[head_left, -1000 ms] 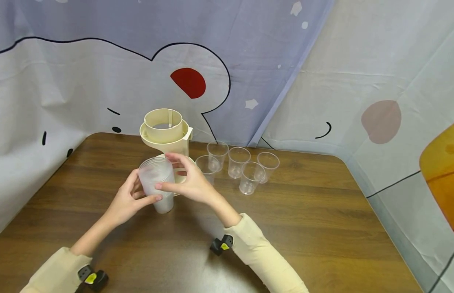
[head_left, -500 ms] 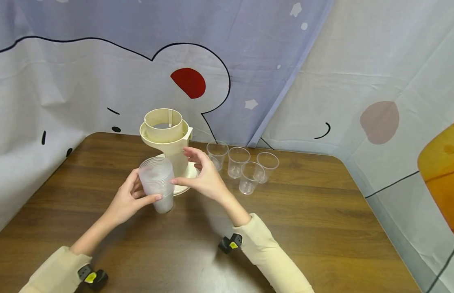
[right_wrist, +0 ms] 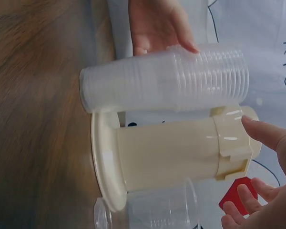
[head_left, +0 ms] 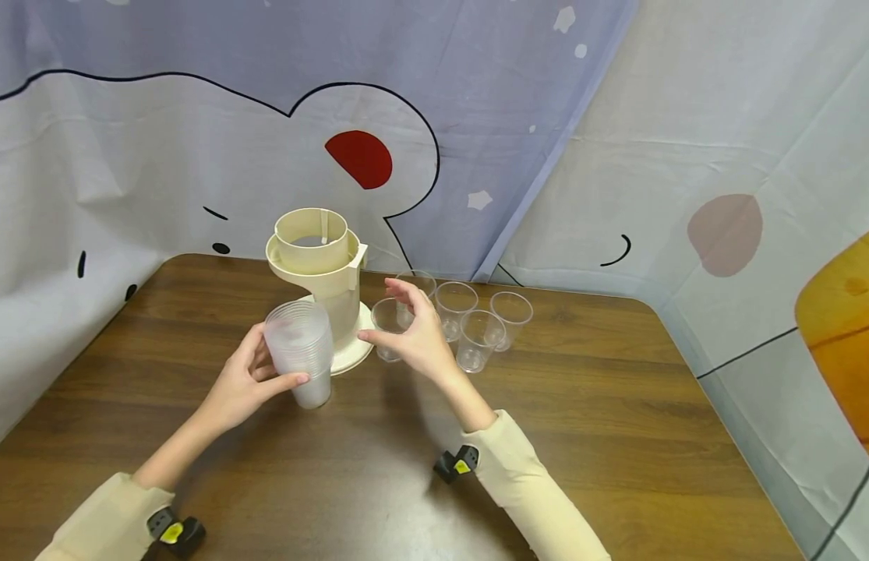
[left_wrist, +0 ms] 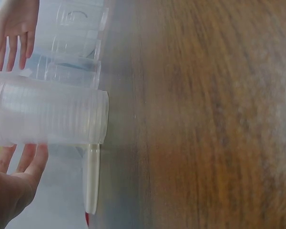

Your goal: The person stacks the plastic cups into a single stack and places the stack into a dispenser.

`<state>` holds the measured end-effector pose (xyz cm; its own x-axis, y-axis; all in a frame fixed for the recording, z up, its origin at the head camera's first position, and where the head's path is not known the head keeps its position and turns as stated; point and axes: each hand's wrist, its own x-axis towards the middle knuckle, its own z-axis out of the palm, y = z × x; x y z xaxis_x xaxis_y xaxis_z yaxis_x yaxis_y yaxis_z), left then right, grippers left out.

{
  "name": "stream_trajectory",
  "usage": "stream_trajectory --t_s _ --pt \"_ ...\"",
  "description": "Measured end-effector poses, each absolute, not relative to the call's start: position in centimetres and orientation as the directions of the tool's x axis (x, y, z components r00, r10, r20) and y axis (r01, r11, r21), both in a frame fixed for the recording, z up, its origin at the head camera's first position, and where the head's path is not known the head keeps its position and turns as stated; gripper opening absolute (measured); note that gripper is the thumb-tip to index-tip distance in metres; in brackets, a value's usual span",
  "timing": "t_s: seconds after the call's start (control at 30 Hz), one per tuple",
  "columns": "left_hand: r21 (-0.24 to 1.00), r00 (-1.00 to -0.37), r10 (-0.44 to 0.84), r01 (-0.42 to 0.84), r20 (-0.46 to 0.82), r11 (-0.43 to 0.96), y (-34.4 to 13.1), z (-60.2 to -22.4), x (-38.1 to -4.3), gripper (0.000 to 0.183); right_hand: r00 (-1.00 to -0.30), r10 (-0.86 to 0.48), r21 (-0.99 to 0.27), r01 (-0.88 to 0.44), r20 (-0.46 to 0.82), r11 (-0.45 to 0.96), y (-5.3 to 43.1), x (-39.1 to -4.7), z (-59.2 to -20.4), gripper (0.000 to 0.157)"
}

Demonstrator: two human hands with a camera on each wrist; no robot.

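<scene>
My left hand grips a nested stack of clear plastic cups, thumb in front and fingers round the far side. In the right wrist view the stack stands upright beside the cream dispenser stand. My right hand is empty, thumb and fingers spread apart, beside a single clear cup just right of the stand's base. That hand overlaps part of the cup in the head view. The left wrist view shows the right hand with its fingers hanging straight, beyond the stack.
The cream stand, with a ring-shaped holder on top, is right behind the stack. Several single clear cups, among them a front one, stand upright to the right on the wooden table. A printed curtain borders the back edge.
My right hand has let go of the cup stack and moved right, away from it, to beside the single cup. The left hand and the stack have stayed put.
</scene>
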<state>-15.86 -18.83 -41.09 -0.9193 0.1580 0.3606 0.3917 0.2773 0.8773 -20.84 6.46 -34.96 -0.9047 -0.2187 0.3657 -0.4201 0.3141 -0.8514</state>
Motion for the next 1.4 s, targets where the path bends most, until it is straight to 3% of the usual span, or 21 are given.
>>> stream_trajectory --t_s 0.57,1.4 --pt "0.877 -0.921 0.157 0.388 0.357 0.284 -18.9 -41.0 -15.7 0.07 -0.949 -0.104 -0.867 -0.315 0.299 0.386 7.7 -21.5 -36.3 0.083" --pt "0.876 -0.92 0.158 0.391 0.36 0.283 -18.9 -41.1 -15.8 0.071 -0.97 -0.108 -0.896 -0.244 0.219 0.372 8.1 -21.7 -38.1 0.092"
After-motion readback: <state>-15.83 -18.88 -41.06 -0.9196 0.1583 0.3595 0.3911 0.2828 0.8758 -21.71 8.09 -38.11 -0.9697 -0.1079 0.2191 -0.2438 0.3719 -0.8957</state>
